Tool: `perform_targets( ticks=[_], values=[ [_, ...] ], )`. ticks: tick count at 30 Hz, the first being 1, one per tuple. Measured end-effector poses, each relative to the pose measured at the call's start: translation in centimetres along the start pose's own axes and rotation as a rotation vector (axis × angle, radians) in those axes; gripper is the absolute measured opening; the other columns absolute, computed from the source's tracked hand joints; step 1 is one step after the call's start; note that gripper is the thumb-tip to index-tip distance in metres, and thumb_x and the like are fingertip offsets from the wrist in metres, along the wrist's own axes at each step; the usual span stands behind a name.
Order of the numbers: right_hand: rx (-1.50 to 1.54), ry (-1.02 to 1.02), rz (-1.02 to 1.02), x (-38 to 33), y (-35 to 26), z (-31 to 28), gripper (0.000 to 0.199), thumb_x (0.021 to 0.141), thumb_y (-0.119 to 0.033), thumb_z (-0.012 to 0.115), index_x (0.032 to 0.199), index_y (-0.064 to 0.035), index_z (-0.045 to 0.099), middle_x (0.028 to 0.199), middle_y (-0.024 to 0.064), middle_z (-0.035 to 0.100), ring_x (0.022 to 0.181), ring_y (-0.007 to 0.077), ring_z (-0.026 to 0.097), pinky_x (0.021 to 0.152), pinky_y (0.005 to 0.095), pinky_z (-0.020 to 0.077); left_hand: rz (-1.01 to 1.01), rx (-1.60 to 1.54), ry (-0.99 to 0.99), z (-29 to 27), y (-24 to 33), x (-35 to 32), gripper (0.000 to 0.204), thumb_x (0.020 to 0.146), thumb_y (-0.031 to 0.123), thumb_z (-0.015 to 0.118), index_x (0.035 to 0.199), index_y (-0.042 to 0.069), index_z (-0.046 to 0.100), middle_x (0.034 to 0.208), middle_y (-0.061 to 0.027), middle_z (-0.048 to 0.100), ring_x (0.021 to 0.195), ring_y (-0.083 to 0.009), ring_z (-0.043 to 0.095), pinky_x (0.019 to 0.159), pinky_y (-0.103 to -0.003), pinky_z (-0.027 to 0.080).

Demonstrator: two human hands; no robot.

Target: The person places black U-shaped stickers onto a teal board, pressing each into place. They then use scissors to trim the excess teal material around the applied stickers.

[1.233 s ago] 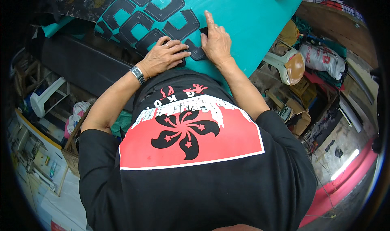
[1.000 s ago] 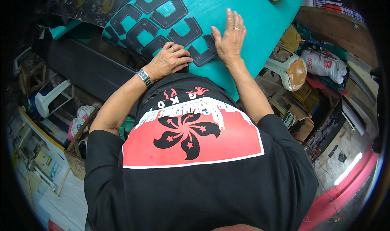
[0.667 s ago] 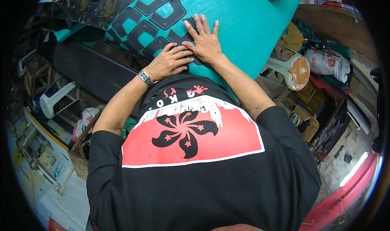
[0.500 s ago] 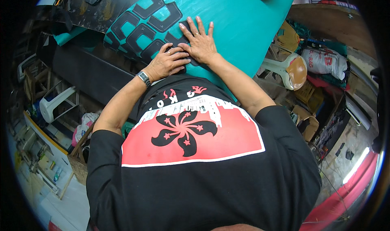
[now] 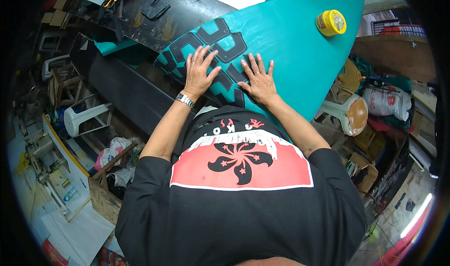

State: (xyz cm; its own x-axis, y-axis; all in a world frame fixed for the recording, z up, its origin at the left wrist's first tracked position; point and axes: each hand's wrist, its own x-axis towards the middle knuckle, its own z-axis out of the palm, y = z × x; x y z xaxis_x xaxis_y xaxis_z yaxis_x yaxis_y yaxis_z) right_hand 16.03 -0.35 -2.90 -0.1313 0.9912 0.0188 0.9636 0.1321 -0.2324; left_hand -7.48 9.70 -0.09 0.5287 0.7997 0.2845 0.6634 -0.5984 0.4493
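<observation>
A large teal sheet (image 5: 290,41) lies on the work surface, with a black blocky cut-out pattern (image 5: 213,43) stuck on its left part. My left hand (image 5: 198,71) rests flat on the black pattern, fingers spread, a metal watch on the wrist. My right hand (image 5: 258,81) lies flat beside it, palm down on the pattern's near edge and the teal sheet. Neither hand holds anything.
A yellow round tin (image 5: 331,23) stands on the teal sheet's far right. Black panels (image 5: 154,20) with tools lie at the far left. A white plastic chair (image 5: 86,118) and clutter sit low left; a stool (image 5: 349,111), a sack and boxes low right.
Both hands have slid farther up the black pattern and apart; the left hand has gone from curled to flat with spread fingers. The view has tilted, showing more of the sheet and the yellow tin.
</observation>
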Motion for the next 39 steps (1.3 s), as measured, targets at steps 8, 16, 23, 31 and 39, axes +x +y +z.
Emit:
perform_targets(
  ticks=[8, 16, 23, 31, 39],
  values=[
    [0.161, 0.049, 0.012, 3.0, -1.5, -1.6, 0.089, 0.089, -0.065, 0.055, 0.156, -0.0125, 0.03, 0.164, 0.0148, 0.021, 0.153, 0.0344, 0.014, 0.116, 0.068, 0.004, -0.048, 0.22, -0.225, 0.6, -4.6, 2.8, 0.07, 0.095, 0.053, 0.056, 0.152, 0.017, 0.039, 0.16, -0.0127, 0.033, 0.148, -0.0361, 0.026, 0.119, -0.057, 0.02],
    [0.736, 0.281, -0.357, 23.9, -10.0, -3.9, 0.07, 0.08, -0.007, 0.072, 0.144, -0.0046, 0.045, 0.12, 0.0184, 0.064, 0.104, 0.0356, 0.061, 0.089, 0.0438, 0.0495, -0.48, -0.516, 0.364, -4.3, -10.5, 5.7, 0.04, 0.091, 0.007, 0.066, 0.131, 0.005, 0.058, 0.123, -0.0133, 0.065, 0.112, -0.0271, 0.064, 0.096, -0.039, 0.049],
    [0.254, 0.112, -0.394, 39.9, -18.3, -0.8, 0.077, 0.075, -0.014, 0.076, 0.145, -0.0116, 0.044, 0.11, 0.0164, 0.067, 0.103, 0.034, 0.064, 0.085, 0.0436, 0.0528, -0.697, -0.7, 0.71, -5.5, -19.4, 9.2, 0.041, 0.097, 0.003, 0.059, 0.136, 0.002, 0.049, 0.117, -0.0144, 0.067, 0.105, -0.0176, 0.064, 0.094, -0.03, 0.05],
    [0.561, 0.147, -0.166, 41.3, -16.7, 1.8, 0.059, 0.076, -0.008, 0.068, 0.134, -0.0127, 0.054, 0.086, 0.0181, 0.071, 0.083, 0.0387, 0.07, 0.076, 0.0484, 0.0563, -0.676, -0.618, 0.683, -3.9, -21.8, 12.1, 0.031, 0.094, 0.005, 0.065, 0.124, 0.006, 0.058, 0.111, -0.0089, 0.068, 0.1, -0.0189, 0.064, 0.089, -0.034, 0.049],
    [0.928, 0.57, 0.008, 41.2, -11.3, -2.8, 0.059, 0.085, -0.006, 0.062, 0.142, -0.0111, 0.049, 0.102, 0.0172, 0.065, 0.084, 0.0332, 0.063, 0.077, 0.0433, 0.0503, -0.507, 0.182, 0.275, -5.3, -21.7, 13.9, 0.015, 0.092, 0.035, 0.067, 0.102, 0.024, 0.071, 0.108, -0.0021, 0.065, 0.105, -0.0298, 0.059, 0.089, -0.048, 0.043]
  ],
)
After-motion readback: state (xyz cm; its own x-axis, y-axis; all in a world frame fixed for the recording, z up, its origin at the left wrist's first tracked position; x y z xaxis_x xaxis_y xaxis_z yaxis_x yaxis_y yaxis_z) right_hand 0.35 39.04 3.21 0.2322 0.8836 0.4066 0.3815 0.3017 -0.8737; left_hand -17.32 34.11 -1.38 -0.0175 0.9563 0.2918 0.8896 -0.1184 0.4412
